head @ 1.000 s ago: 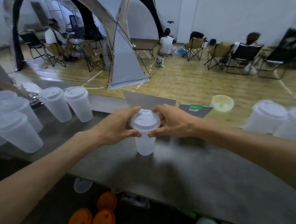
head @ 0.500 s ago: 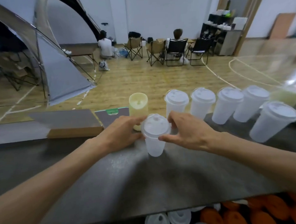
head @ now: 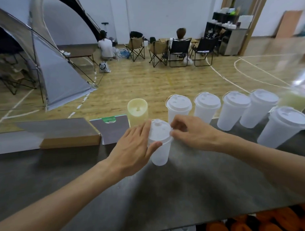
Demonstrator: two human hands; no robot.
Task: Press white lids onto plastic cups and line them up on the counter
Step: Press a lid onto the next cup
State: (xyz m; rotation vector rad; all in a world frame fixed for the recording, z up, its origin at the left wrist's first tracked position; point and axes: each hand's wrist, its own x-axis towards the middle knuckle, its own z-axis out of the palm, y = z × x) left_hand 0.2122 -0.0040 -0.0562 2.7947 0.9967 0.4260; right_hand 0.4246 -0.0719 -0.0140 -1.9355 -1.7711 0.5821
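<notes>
Frosted translucent plastic cup [head: 160, 153] with a white domed lid [head: 159, 130] stands upright mid-desk [head: 185, 188] — left hand [head: 134, 148] wraps its side, thumb curled round the front. Right hand [head: 192, 133] pinches the lid's right rim with curled fingers [head: 176, 125]. Behind, to the right, a row of lidded white plastic cups [head: 234, 110] — a pale yellow lidded cup [head: 137, 110] stands left of them.

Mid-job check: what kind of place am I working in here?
Probably an indoor sports hall used as a pop-up drinks stand: wooden floor with painted court lines, folding camp chairs and a tent beyond the dark counter with its row of lidded cups.
</notes>
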